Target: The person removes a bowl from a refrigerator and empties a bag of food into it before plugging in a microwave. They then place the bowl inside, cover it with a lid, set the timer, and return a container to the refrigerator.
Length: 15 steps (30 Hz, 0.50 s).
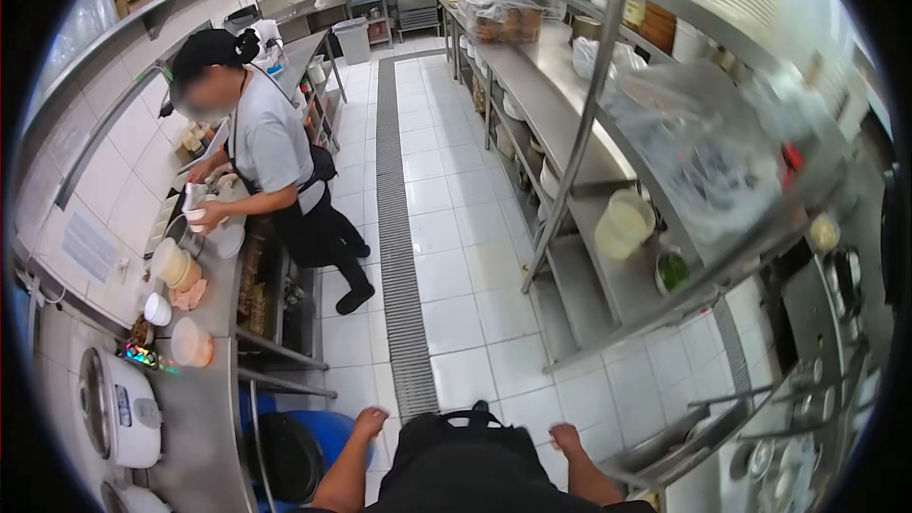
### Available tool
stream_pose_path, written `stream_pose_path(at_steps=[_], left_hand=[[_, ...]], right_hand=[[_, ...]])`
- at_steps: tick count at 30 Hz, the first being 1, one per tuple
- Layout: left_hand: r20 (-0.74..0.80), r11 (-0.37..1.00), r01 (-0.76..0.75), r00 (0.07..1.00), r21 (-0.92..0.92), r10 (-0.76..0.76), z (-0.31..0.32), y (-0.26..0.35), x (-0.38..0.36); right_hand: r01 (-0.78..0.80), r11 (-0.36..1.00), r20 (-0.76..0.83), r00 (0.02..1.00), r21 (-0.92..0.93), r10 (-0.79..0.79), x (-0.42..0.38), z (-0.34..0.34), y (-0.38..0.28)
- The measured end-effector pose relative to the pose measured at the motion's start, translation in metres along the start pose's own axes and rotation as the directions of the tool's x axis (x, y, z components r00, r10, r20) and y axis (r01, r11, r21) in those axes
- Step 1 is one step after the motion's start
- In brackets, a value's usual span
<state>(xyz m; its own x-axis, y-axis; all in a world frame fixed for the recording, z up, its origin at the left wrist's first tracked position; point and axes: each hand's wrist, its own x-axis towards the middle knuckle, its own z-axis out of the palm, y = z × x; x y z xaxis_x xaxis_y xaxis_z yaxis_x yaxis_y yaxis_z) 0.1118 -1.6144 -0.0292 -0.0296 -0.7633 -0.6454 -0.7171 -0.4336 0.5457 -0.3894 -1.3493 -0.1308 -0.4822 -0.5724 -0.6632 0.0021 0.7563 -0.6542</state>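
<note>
Both of my hands hang low at the bottom of the head view, on either side of my dark clothing. My left hand (370,421) is above the floor near the drain grate (397,228), with its fingers curled in and nothing visible in them. On the other side, my right hand (565,437) hangs over the white floor tiles (494,370), also with curled fingers; whether it holds anything cannot be made out. Neither hand touches an object. The nearest thing to my left hand is a blue container (328,432) beside a black bin (290,456).
A co-worker (275,133) stands at the left counter (204,370), holding a white cup (195,217). A rice cooker (133,408) sits nearer on the left. Metal shelving (594,114) with plastic bags (703,142) and a tub (624,225) lines the right side.
</note>
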Motion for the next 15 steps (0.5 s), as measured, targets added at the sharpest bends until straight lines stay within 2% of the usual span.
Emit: stream_pose_path(at_steps=[1,2,3,4,5,6,7,10,13,15], left_hand=[[0.067,0.982,0.179,0.982,-0.054,-0.175,-0.006,-0.001,0.007],[0.048,0.955,0.289,0.957,-0.072,-0.286,-0.007,-0.01,0.016],[0.029,0.915,0.394,0.919,-0.087,-0.393,-0.006,-0.022,0.025],[0.051,0.863,0.488,0.873,-0.129,-0.486,-0.005,-0.028,0.035],[0.075,0.801,0.575,0.817,-0.168,-0.571,-0.004,-0.03,0.045],[0.093,0.752,0.628,0.776,-0.198,-0.624,-0.003,-0.026,0.059],[0.111,0.702,0.674,0.735,-0.228,-0.669,-0.004,-0.018,0.079],[0.197,0.711,0.664,0.748,-0.232,-0.634,-0.021,0.031,0.152],[0.189,0.754,0.63,0.776,-0.185,-0.602,-0.045,0.096,0.262],[0.178,0.932,0.355,0.915,0.071,-0.362,-0.069,0.15,0.357]], right_hand=[[0.598,0.679,0.176,0.791,-0.427,-0.586,0.06,-0.007,-0.031],[0.49,0.83,0.118,0.871,-0.266,-0.476,0.108,-0.002,-0.076],[0.328,0.928,-0.003,0.942,-0.178,-0.334,0.12,-0.001,-0.159],[0.351,0.914,0.068,0.936,-0.205,-0.345,0.122,-0.007,-0.246],[0.315,0.934,0.028,0.949,-0.169,-0.315,0.139,-0.006,-0.305],[0.337,0.941,0.038,0.941,-0.027,-0.336,0.189,0.001,-0.331],[0.341,0.94,0.035,0.94,-0.029,-0.34,0.213,0.002,-0.368],[0.377,0.924,-0.023,0.926,0.067,-0.377,0.266,0.013,-0.47],[0.314,0.949,-0.016,0.949,-0.021,-0.314,0.333,0.028,-0.491],[0.192,0.97,0.006,0.981,-0.147,-0.193,0.361,0.029,-0.491]])
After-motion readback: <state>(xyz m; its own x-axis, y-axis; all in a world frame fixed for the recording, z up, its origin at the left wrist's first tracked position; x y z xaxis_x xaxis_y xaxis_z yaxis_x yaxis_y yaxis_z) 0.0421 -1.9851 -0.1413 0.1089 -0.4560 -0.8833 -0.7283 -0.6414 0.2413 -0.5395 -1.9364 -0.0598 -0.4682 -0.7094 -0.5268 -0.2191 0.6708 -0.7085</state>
